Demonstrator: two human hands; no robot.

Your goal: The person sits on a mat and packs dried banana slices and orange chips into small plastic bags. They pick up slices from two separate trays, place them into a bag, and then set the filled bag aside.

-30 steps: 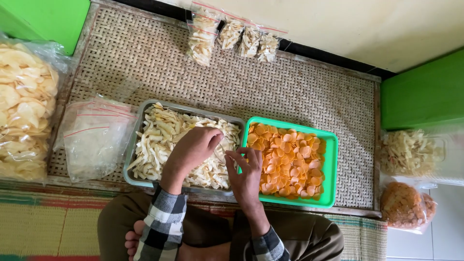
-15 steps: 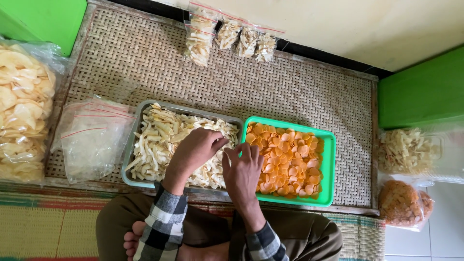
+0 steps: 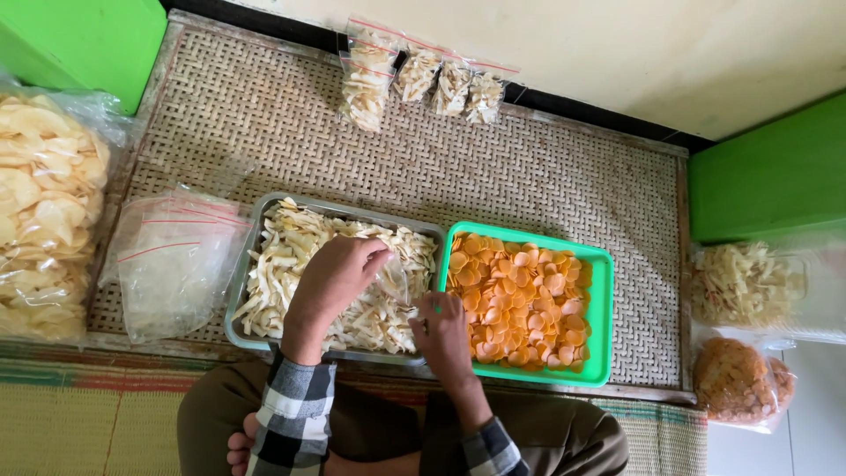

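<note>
A grey metal tray (image 3: 240,291) holds a heap of pale cracker strips (image 3: 291,256). My left hand (image 3: 330,282) hovers over it and pinches a small clear plastic bag (image 3: 394,278) by its mouth. Just to its right, my right hand (image 3: 441,330) rests at the grey tray's right end, fingers curled down into the pale strips below the bag. Beside it stands a green plastic tray (image 3: 602,317) filled with round orange crackers (image 3: 529,300). Both trays sit on a woven mat (image 3: 529,176).
Several small filled bags of pale crackers (image 3: 423,75) lie at the mat's far edge. A stack of empty clear bags (image 3: 172,264) and a large bag of pale round crackers (image 3: 40,220) are at the left. More cracker bags (image 3: 740,335) lie at the right, between green boxes (image 3: 767,176).
My right hand has slid down and left from the green tray's edge to the grey tray's right end. The left hand stays over the pale strips, with the clear bag now showing at its fingertips.
</note>
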